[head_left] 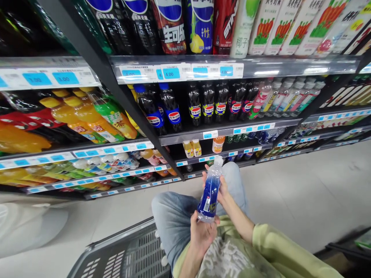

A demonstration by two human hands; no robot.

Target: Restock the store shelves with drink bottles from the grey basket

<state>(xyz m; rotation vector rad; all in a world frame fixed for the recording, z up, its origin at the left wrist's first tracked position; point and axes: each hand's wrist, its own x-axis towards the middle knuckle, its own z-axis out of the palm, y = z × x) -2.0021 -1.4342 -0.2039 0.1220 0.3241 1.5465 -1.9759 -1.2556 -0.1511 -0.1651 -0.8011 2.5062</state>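
Note:
A clear plastic bottle (209, 195) with a dark blue wrap label and a whitish top is tilted in front of my knees. A barcode patch shows on the side of its label. At the bottle's base is my left hand (203, 233), thumb on one side and fingertips on the other. My right hand (222, 189) grips the upper part of the bottle, with fingertips showing past its far side. Both hands are closed on the same bottle, above my lap. Part of my right-hand fingers is hidden behind it.
A shelf (232, 133) of drinks stands ahead, with cola bottles (174, 114), two small yellow bottles (193, 148) and an orange bottle (218, 144). Blue price tags line its edges. A grey shopping basket (116, 255) is at my left, near a white rounded object (29, 227). Tiled floor (290, 189) extends right.

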